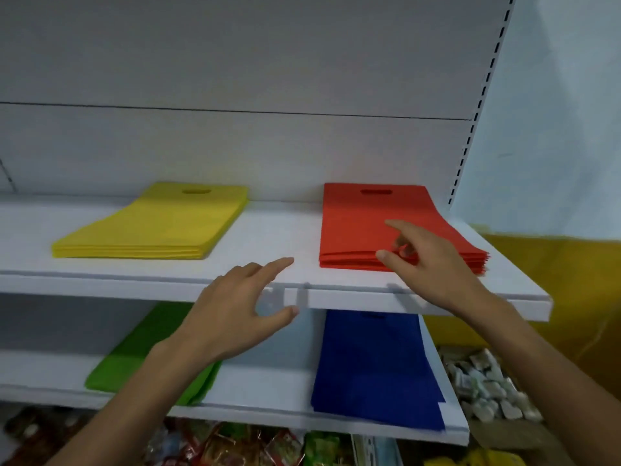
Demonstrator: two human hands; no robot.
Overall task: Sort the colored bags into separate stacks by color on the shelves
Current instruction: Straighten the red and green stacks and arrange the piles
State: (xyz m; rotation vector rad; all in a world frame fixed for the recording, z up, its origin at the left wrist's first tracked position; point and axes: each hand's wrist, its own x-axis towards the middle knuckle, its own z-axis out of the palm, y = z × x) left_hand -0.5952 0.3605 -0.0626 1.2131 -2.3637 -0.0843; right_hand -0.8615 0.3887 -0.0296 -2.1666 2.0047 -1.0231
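A stack of yellow bags point(158, 223) lies on the left of the upper shelf point(275, 237), and a stack of red bags point(363, 223) lies on its right. On the lower shelf point(262, 388) sit a green stack point(134, 358) at left and a blue stack point(373, 368) at right. My right hand point(423, 264) is at the front edge of the red stack, index finger stretched over it and thumb at the bags' front edge. My left hand point(235, 314) hovers open in front of the upper shelf's edge, holding nothing.
The white back panel point(268, 95) rises behind the shelves, with a slotted upright point(477, 116) at right. Packaged snacks point(235, 445) fill the space under the lower shelf. A box of small wrapped packets point(487, 388) stands at the right, below a yellow wall band point(551, 264).
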